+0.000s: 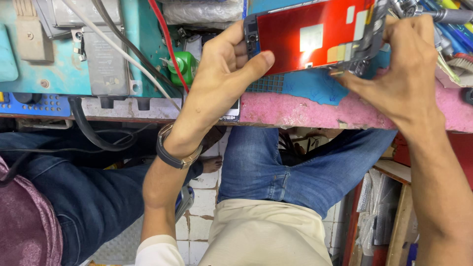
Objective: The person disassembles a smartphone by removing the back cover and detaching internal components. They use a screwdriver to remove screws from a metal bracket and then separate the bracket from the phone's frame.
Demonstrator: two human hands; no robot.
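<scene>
Looking down from the head camera, our left hand (221, 79) has its fingers closed round the left end of a phone screen panel (310, 37), red back facing up, held just above the pink-edged worktop (295, 109). Our right hand (404, 69) pinches the panel's right end, fingers curled shut. A green bottle (183, 66) sits left of our left hand.

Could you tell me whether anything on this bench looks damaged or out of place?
Yes: the pink bench edge is worn and chipped, and the blue mat on it is torn. The phone screen panel held by the left hand and right hand looks intact.
</scene>
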